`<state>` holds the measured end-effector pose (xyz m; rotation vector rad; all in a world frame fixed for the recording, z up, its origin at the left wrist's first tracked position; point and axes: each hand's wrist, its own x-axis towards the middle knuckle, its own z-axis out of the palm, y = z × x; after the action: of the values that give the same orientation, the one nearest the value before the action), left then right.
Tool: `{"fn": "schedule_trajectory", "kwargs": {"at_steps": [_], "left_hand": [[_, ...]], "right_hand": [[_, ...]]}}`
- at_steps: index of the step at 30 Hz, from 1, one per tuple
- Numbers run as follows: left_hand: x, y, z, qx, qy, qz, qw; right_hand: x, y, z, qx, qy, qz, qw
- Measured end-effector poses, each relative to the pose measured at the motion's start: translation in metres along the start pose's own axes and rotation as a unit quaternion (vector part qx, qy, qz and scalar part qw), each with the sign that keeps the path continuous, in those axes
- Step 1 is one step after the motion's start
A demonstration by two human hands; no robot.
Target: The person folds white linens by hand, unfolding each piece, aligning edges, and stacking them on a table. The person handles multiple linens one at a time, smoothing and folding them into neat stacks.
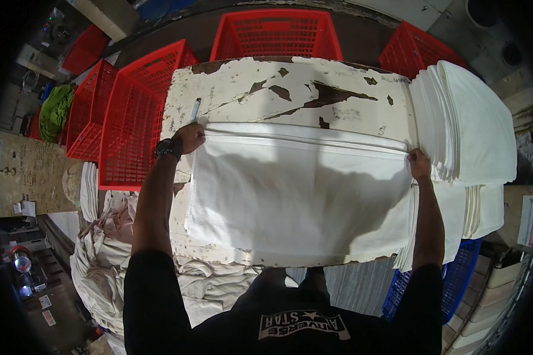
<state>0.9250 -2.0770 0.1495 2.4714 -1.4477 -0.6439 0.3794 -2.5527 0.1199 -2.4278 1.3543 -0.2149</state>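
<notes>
A white cloth, towel-like, lies spread over a worn cream table with peeling paint. Its far edge is doubled over in a narrow layered band. My left hand, with a dark watch on the wrist, grips the far left corner. At the far right corner, my right hand pinches the same cloth between thumb and fingers. Just beyond my left hand a marker pen lies on the table. To the right of my right hand stands a stack of folded white cloths.
Red plastic crates stand behind the table, at its left and at the far right. A heap of crumpled off-white fabric lies at lower left. A blue basket sits at lower right, below more folded cloths.
</notes>
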Motion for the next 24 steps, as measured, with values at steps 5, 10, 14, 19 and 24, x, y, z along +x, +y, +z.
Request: {"fn": "schedule_trajectory", "kwargs": {"at_steps": [5,10,14,19,24], "left_hand": [[0.002,0.002,0.031,-0.206,0.105,-0.083,0.969],[-0.003,0.009,0.058,-0.297,0.221,-0.135,0.919],[-0.020,-0.011,0.069,-0.299,0.259,-0.240,0.887],[-0.051,0.039,0.026,-0.445,0.168,-0.268,0.838],[-0.045,0.045,0.019,-0.456,0.283,-0.203,0.819]], "right_hand": [[0.002,0.035,0.008,0.154,-0.069,0.001,0.986],[0.005,0.033,0.010,0.120,-0.108,0.004,0.987],[0.002,-0.008,-0.002,0.138,-0.095,0.052,0.984],[-0.032,0.001,-0.010,0.352,0.063,0.055,0.932],[-0.029,-0.018,-0.021,0.299,0.163,-0.021,0.940]]}}
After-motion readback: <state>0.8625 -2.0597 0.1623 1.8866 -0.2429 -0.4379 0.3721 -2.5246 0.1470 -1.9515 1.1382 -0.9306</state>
